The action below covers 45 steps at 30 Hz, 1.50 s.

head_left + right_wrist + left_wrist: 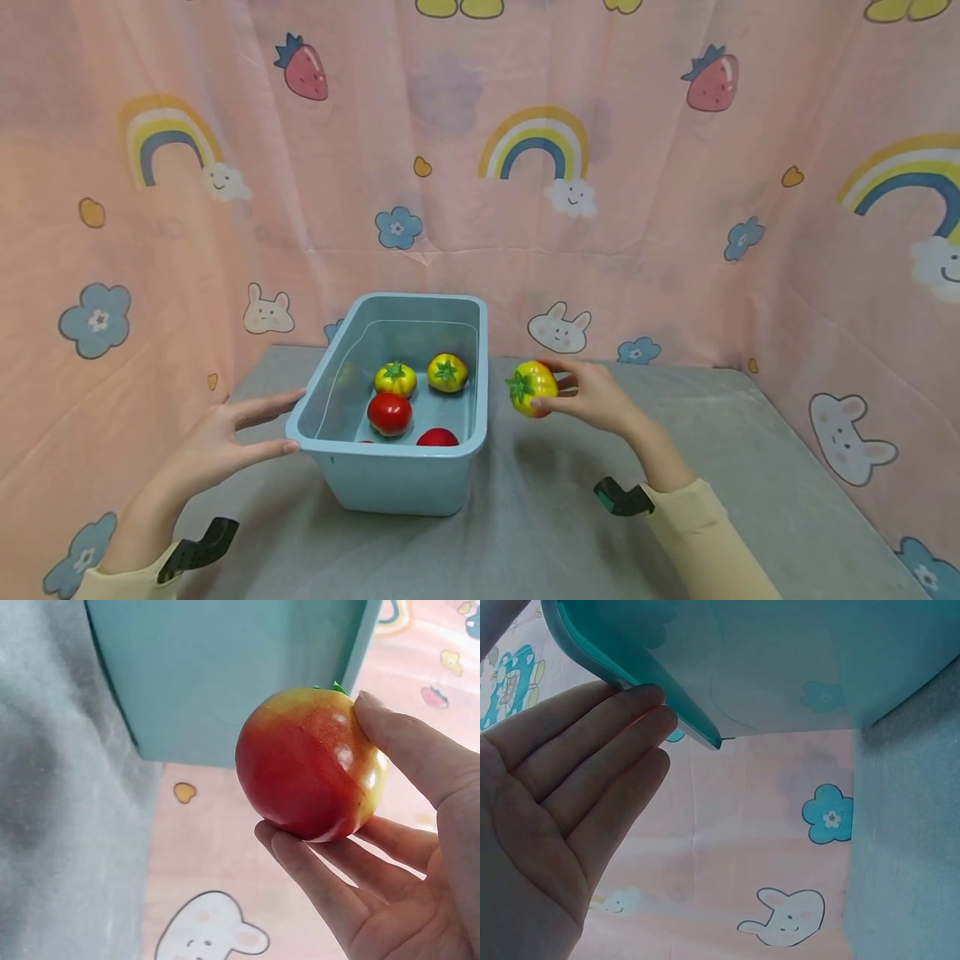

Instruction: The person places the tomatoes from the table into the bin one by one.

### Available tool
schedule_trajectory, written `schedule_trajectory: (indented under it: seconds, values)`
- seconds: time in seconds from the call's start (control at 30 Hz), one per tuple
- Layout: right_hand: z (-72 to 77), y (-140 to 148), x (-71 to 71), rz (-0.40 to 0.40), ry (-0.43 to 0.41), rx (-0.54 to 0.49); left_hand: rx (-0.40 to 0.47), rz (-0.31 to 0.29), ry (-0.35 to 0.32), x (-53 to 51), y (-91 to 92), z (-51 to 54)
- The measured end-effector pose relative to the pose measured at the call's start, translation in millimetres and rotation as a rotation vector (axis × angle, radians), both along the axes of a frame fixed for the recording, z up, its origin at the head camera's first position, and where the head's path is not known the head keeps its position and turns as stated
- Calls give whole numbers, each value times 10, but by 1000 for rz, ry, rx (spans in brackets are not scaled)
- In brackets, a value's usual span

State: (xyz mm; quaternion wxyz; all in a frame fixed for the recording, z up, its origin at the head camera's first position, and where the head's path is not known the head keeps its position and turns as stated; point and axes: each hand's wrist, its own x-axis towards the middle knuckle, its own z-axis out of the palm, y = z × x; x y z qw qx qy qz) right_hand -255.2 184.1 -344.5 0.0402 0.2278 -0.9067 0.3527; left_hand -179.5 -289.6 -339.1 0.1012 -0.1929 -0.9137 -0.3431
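A yellow-and-red toy tomato (533,389) with a green calyx is pinched between the thumb and fingers of my right hand (592,396), above the table just right of the blue bin (397,479). In the right wrist view the red underside of that tomato (311,765) faces the camera. My left hand (217,442) touches the bin's left rim with fingers extended; the left wrist view shows its straight fingers (622,750) against the rim. Inside the bin lie yellow tomatoes (447,372) and red ones (389,414), some partly hidden by the near wall.
The bin stands on a grey cloth-covered table (675,467). A pink curtain (465,225) printed with rainbows, rabbits and flowers hangs behind it and along both sides.
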Motion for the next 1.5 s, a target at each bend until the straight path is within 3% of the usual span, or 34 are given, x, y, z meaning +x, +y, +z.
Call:
schedule_trajectory:
  seconds: [0.67, 0.87, 1.13, 1.5]
  values:
    - [345, -90, 27, 35, 6, -49, -7, 2, -11, 7, -5, 9]
    - [436, -145, 34, 57, 44, -58, -11, 1, -9, 9, -8, 9]
    - [543, -235, 31, 60, 83, -36, -18, 3, -9, 9, -12, 7]
    - [674, -409, 24, 98, 74, -18, -20, 6, -1, 0, -20, -9]
